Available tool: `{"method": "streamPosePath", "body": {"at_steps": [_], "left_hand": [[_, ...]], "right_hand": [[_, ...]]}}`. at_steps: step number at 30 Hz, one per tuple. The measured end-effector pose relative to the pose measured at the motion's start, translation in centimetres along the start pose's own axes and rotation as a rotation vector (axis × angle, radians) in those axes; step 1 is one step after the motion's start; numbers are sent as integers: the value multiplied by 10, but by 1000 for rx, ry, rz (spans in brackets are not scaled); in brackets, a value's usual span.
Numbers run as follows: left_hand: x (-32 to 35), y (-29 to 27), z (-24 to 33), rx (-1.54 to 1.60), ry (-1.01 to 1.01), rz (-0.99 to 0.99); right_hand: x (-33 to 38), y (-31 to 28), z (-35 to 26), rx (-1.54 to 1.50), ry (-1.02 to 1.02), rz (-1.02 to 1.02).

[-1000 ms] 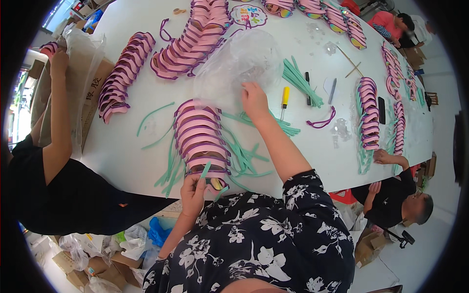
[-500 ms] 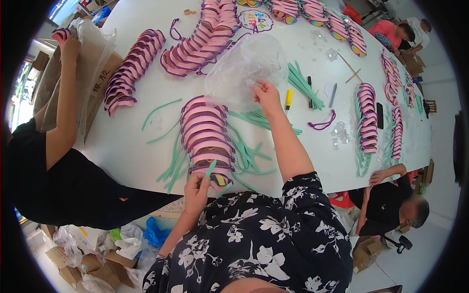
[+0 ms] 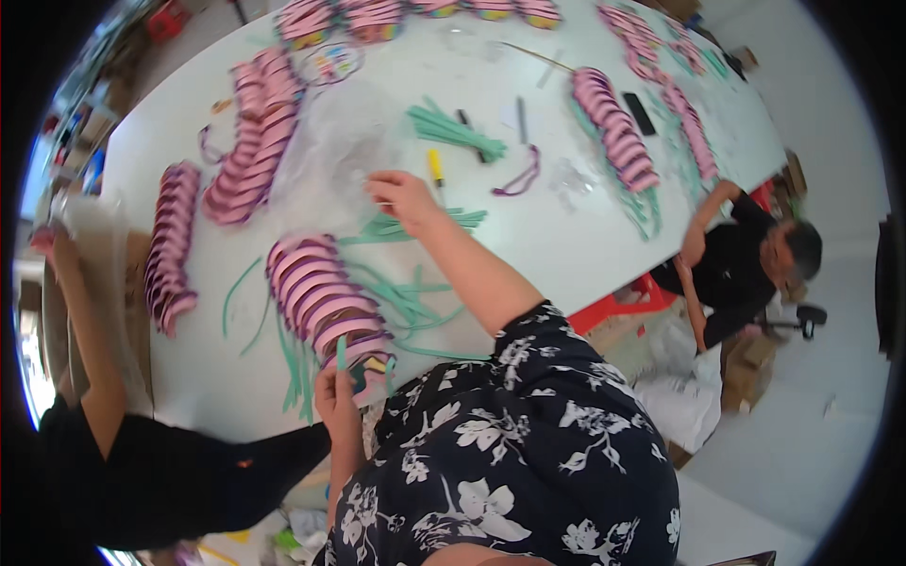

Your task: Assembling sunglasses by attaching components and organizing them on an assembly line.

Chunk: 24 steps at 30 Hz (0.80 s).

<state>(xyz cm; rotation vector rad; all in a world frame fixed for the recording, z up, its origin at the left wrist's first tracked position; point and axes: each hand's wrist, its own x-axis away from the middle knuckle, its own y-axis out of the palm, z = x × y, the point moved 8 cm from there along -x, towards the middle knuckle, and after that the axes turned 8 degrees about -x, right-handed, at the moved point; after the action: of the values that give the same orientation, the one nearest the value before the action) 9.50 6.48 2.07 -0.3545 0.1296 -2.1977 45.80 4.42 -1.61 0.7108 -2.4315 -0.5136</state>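
My left hand (image 3: 340, 394) is closed around the end of a light green strap (image 3: 342, 353), which sticks up from my fingers. Right beside it lies the nearest of a row of pink goggles (image 3: 313, 283) with purple edges; this nearest pair shows a mirrored lens (image 3: 374, 368). Several green straps trail from both sides of the row. At the lower right edge of a clear plastic bag (image 3: 326, 141) is my right hand (image 3: 404, 200), its fingertips pinched together. What they hold, if anything, is too blurred to name.
More pink goggle rows (image 3: 175, 241) lie left and far off. Beyond my right hand are a green strap bundle (image 3: 453, 130), a yellow-handled tool (image 3: 435, 166) and a purple cord (image 3: 521, 174). One co-worker (image 3: 746, 255) sits right; another person's arm (image 3: 90, 330) is at left beside a carton.
The view has turned, so the table's contents sit further left. My right hand has drawn back from over the plastic bag to its edge. My left hand keeps its hold by the nearest goggles.
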Motion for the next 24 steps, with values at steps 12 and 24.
{"method": "streamPosePath", "body": {"at_steps": [12,24], "left_hand": [[1,12,18,61,-37,-102],[9,15,10,48,-42,-155]], "right_hand": [[53,-76,-23,-27,-171,145],[110,-218,-32,267,-252,534]]}}
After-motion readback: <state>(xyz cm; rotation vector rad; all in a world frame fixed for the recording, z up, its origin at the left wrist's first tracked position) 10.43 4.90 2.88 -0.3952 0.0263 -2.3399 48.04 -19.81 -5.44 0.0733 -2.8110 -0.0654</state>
